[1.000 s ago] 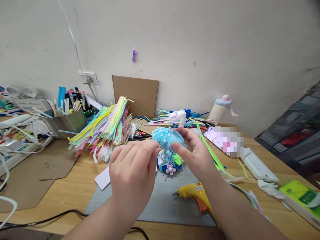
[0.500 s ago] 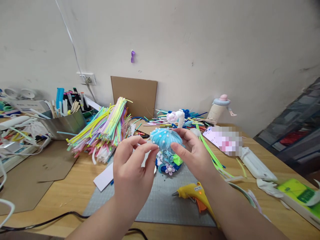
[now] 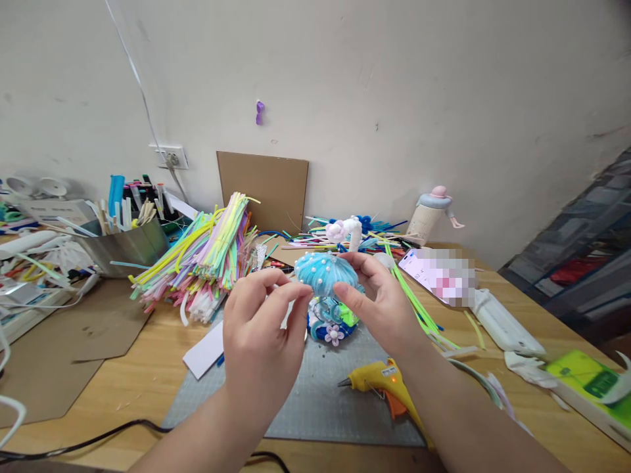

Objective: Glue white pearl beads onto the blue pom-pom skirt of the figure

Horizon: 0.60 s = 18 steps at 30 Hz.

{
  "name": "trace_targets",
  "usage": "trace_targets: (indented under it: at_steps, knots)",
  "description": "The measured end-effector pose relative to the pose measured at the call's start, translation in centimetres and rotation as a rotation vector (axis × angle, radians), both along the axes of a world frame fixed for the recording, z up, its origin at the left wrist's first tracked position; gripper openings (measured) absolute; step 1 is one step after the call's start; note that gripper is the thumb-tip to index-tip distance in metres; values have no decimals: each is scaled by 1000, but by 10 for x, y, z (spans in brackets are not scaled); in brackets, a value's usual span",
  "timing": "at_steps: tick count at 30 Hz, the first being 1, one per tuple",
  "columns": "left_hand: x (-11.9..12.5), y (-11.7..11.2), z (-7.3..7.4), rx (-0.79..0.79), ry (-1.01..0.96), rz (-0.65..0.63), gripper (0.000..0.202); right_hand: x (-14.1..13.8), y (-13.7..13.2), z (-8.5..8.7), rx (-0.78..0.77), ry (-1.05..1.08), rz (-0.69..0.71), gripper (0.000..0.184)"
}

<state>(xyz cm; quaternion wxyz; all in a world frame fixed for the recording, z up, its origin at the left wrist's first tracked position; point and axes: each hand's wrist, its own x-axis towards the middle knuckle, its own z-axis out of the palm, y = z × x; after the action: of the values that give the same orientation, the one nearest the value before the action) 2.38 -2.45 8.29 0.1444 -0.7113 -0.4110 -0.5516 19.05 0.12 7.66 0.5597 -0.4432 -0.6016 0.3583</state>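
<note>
Pipe-cleaner dome (image 3: 328,272), light blue and dotted with white beads, sits between both hands above the gray cutting mat (image 3: 305,407). The right hand's (image 3: 382,302) grip clasps it, thumb across the front and fingers around the far right side. The left hand (image 3: 263,322) has thumb and index fingertips together at the dome's left edge; whether that grip pinches a bead I cannot tell. Just below the dome shows a dark-blue base (image 3: 319,330) bearing a lilac flower (image 3: 334,335) and a neon-green piece (image 3: 348,316). Behind it rises a curved white stem (image 3: 355,235) with a pale flower (image 3: 336,230) at its tip. Nearer the person, a yellow glue gun (image 3: 367,378) lies on the mat, nozzle pointing left, its small orange light lit. Farther left on the wooden counter (image 3: 148,374), a thick bundle of pastel pipe cleaners (image 3: 217,243) lies beside a metal holder (image 3: 133,246) full of sticks. To the right are lime-green pipe cleaners (image 3: 411,295), a smartphone (image 3: 426,274) and a bottle (image 3: 424,220); a brown board (image 3: 263,187) stands against the wall (image 3: 315,79).
</note>
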Motion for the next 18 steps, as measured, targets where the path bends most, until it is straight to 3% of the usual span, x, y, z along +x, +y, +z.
trace_targets:
  at_steps: [5,7,12,18]
  knots:
    - [-5,-2,-6,-14,-98,-22,13,4,3,-1,17,-47,29,49]
    - [-10,1,-11,-100,-213,-53,10,6,5,-1,40,-70,20,50]
    - [-24,36,-24,-634,-572,-211,29,18,8,0,-1,55,26,49]
    - [-22,95,-51,-1042,-530,-335,39,49,-1,-20,-254,437,-79,35]
